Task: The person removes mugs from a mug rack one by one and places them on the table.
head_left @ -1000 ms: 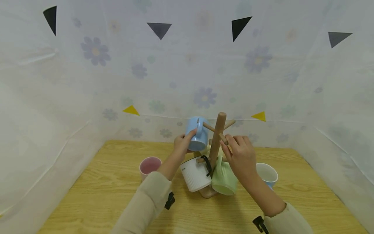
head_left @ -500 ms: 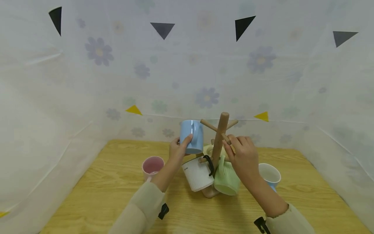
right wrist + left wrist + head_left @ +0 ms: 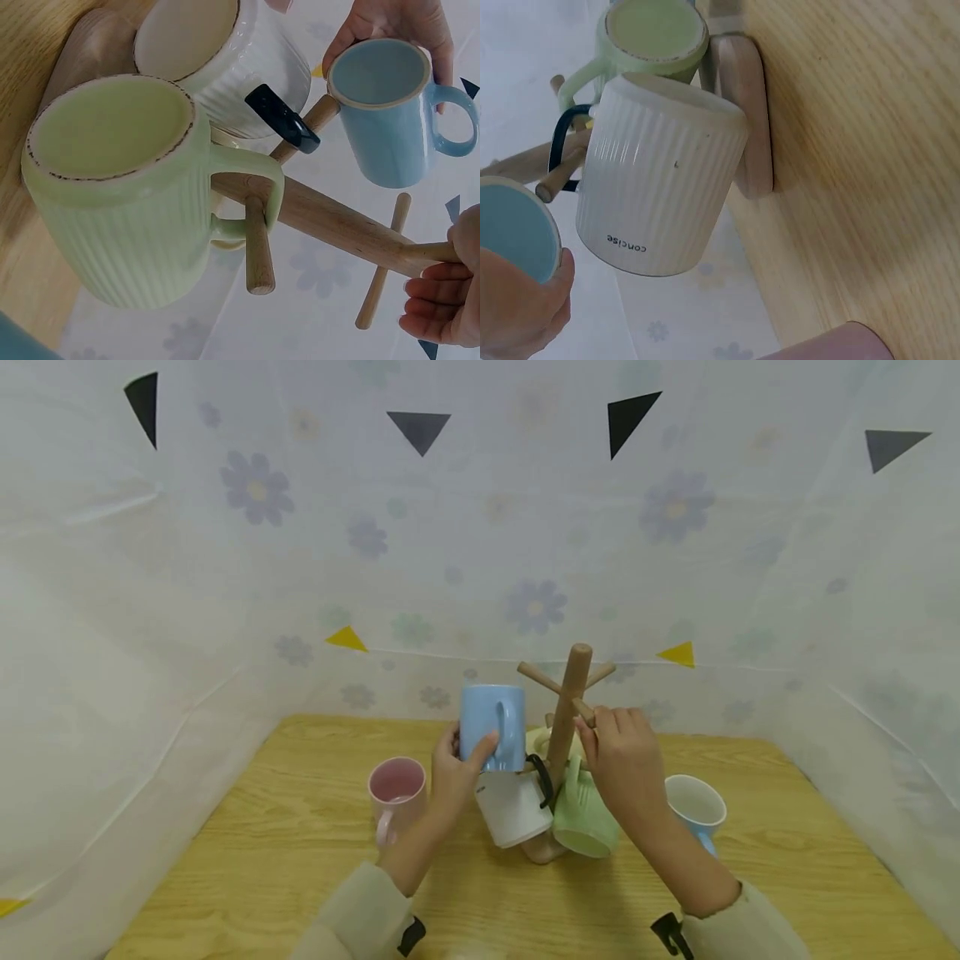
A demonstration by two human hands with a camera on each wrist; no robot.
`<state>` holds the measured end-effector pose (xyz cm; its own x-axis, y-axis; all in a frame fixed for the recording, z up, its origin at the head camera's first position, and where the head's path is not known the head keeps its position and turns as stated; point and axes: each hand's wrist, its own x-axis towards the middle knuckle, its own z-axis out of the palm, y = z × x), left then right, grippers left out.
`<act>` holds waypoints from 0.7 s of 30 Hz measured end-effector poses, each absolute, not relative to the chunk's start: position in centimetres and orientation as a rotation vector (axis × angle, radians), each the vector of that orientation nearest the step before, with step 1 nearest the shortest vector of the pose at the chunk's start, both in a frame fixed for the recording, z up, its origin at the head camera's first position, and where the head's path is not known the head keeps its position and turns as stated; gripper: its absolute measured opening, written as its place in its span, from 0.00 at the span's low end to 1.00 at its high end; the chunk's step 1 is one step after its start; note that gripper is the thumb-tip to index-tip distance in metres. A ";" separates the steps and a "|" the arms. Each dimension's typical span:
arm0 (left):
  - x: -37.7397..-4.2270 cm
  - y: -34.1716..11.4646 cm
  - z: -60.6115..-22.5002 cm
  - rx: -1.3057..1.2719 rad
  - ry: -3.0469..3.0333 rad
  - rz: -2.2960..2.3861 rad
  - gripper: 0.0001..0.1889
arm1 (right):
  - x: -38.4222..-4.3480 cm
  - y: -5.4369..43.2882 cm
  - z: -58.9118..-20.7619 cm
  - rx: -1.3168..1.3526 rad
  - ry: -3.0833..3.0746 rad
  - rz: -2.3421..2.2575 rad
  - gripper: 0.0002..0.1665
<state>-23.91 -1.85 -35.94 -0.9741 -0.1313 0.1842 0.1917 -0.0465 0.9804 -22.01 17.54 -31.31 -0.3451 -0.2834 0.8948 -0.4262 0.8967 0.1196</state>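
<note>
My left hand (image 3: 452,781) holds a light blue mug (image 3: 480,718) off the wooden mug tree, thumb beside its handle. In the right wrist view the mug's base (image 3: 380,73) faces the camera. My right hand (image 3: 624,756) pinches an upper peg of the mug tree (image 3: 573,681), whose post leans slightly in the head view. From lower pegs hang a white ribbed mug (image 3: 660,172) with a black handle and a pale green mug (image 3: 120,217). A pale yellow mug (image 3: 537,739) is mostly hidden behind them. Two other upper pegs (image 3: 538,677) carry nothing.
A pink mug (image 3: 397,781) stands upright on the wooden table (image 3: 262,852) to the left. Beyond my right forearm is a mug with a pale inside and a blue handle (image 3: 696,802). White flowered sheeting (image 3: 480,527) encloses the table's back and sides.
My left hand has drawn the blue mug off an upper peg, to the left and then down, so it now overlaps the white mug. My right hand stays on its peg.
</note>
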 end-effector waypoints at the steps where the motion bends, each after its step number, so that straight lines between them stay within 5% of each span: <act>1: -23.7 -1.9 -36.0 -0.072 -1.999 -2.117 0.32 | -21.9 17.5 -31.4 0.510 -1.962 0.181 0.30; 8: -22.0 -1.8 -36.7 -0.164 -1.968 -2.083 0.36 | -20.5 16.9 -32.5 0.415 -2.137 0.886 0.08; 21: -20.0 -1.4 -37.8 -0.489 -1.954 -1.908 0.35 | -16.2 15.0 -31.3 0.351 -2.355 1.933 0.22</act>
